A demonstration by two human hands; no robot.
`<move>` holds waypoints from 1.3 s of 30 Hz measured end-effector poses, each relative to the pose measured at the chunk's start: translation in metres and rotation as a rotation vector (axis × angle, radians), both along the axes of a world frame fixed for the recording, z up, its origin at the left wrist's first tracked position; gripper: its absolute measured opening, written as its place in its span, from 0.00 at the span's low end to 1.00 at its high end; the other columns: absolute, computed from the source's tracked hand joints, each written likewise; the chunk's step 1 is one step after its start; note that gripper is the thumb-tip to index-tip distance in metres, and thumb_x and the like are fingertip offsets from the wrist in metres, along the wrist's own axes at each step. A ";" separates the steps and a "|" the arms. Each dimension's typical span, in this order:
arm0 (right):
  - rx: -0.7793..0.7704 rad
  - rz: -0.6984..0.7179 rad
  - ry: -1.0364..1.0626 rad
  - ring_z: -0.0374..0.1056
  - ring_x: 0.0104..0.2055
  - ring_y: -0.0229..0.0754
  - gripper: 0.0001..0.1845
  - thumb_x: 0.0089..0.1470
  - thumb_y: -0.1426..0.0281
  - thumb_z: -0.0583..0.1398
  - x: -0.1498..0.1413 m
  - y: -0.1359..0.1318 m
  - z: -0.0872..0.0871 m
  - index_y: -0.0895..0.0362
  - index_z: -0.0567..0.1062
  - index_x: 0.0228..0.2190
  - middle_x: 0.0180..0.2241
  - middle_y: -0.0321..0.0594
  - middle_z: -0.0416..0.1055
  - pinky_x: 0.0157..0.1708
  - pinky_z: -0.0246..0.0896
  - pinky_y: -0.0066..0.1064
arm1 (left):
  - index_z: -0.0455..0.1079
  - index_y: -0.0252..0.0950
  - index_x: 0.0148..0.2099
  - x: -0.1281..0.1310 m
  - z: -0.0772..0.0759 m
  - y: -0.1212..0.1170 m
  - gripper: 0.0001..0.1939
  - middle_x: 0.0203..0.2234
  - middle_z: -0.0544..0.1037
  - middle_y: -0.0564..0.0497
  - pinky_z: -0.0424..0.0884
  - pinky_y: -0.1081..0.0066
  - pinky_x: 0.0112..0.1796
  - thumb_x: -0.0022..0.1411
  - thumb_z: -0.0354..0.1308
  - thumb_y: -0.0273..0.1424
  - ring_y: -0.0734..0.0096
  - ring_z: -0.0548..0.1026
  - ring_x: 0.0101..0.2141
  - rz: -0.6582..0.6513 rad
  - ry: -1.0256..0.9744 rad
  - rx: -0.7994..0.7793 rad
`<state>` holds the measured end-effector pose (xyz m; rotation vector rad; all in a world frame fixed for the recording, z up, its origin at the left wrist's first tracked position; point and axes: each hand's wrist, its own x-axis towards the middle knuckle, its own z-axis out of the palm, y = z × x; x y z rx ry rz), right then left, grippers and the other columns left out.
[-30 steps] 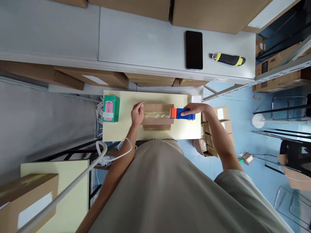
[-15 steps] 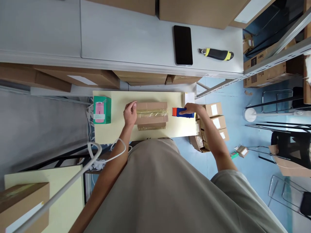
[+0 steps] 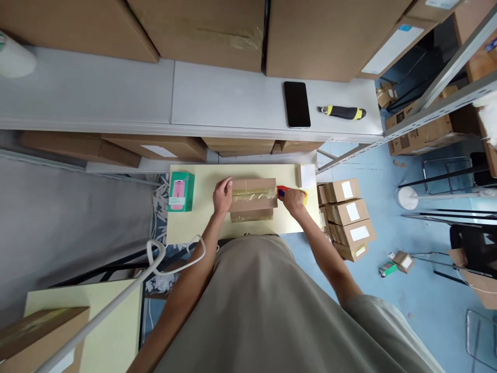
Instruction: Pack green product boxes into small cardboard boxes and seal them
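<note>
A small cardboard box [image 3: 254, 197] with clear tape along its top lies on the pale yellow table [image 3: 202, 217]. My left hand [image 3: 222, 196] rests curled against the box's left end. My right hand [image 3: 294, 200] is closed on a blue, red and yellow tape dispenser [image 3: 282, 191], whose red front touches the box's right end. A green carton with a pink picture [image 3: 180, 191] stands at the table's left edge.
A black phone [image 3: 296, 103] and a black-and-yellow utility knife [image 3: 342, 112] lie on the grey shelf [image 3: 116, 98] behind the table. Stacked labelled boxes [image 3: 347, 212] sit on the blue floor at the right. A white cable [image 3: 171, 254] hangs by my left arm.
My right hand brought the tape dispenser from right of the box back in against the box's right end. My left hand has stayed on the box's left end. The view shifted.
</note>
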<state>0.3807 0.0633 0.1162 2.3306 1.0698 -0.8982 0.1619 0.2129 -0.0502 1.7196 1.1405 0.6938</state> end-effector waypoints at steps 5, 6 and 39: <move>0.111 -0.217 -0.248 0.83 0.53 0.60 0.26 0.77 0.55 0.50 -0.015 -0.042 0.014 0.58 0.80 0.55 0.50 0.66 0.83 0.41 0.72 0.38 | 0.72 0.35 0.70 -0.006 0.031 -0.017 0.34 0.69 0.71 0.30 0.63 0.43 0.71 0.71 0.60 0.51 0.41 0.67 0.71 -0.023 -0.011 0.181; 0.142 -0.235 -0.264 0.83 0.52 0.61 0.28 0.77 0.54 0.49 -0.018 -0.048 0.022 0.58 0.80 0.55 0.49 0.66 0.83 0.40 0.72 0.39 | 0.72 0.37 0.70 -0.005 0.044 -0.023 0.34 0.69 0.71 0.32 0.63 0.42 0.71 0.71 0.60 0.50 0.41 0.67 0.72 -0.043 -0.023 0.227; 1.098 -0.068 -0.423 0.57 0.70 0.69 0.38 0.74 0.56 0.50 0.049 0.166 0.091 0.64 0.57 0.75 0.71 0.68 0.59 0.68 0.56 0.60 | 0.50 0.44 0.81 0.129 0.177 0.029 0.35 0.74 0.64 0.36 0.60 0.46 0.75 0.78 0.53 0.33 0.50 0.61 0.76 0.033 -0.219 0.496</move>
